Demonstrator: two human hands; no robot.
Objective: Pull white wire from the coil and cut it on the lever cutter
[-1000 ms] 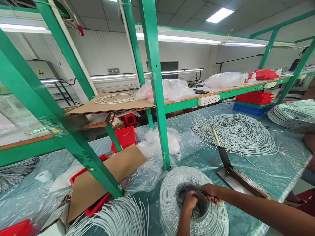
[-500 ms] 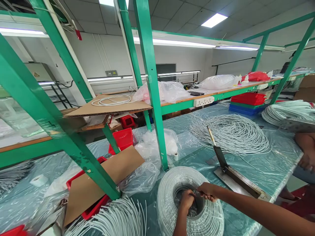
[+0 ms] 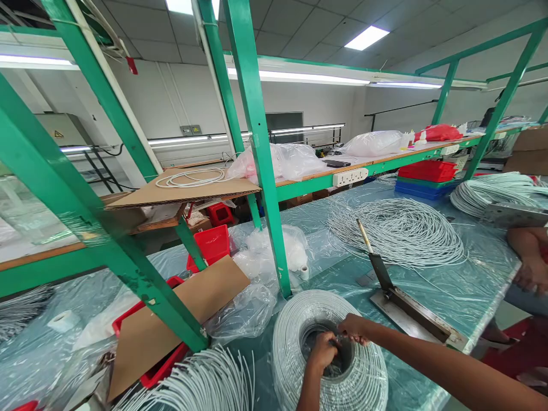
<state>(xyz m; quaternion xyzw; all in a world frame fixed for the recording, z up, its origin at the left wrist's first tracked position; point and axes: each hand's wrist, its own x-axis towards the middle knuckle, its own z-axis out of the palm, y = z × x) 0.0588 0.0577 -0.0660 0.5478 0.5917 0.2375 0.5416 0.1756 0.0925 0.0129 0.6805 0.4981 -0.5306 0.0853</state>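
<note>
The wrapped cable coil (image 3: 299,348) is laid on the plastic-covered surface (image 3: 479,285), beside the base of a green post (image 3: 268,194). The left hand (image 3: 324,349) is curled at the coil's central hole; the right hand (image 3: 354,329) is closed at its inner rim. Whether anything is gripped by either cannot be told. A hinged cutter (image 3: 406,311) is seen near the right forearm.
</note>
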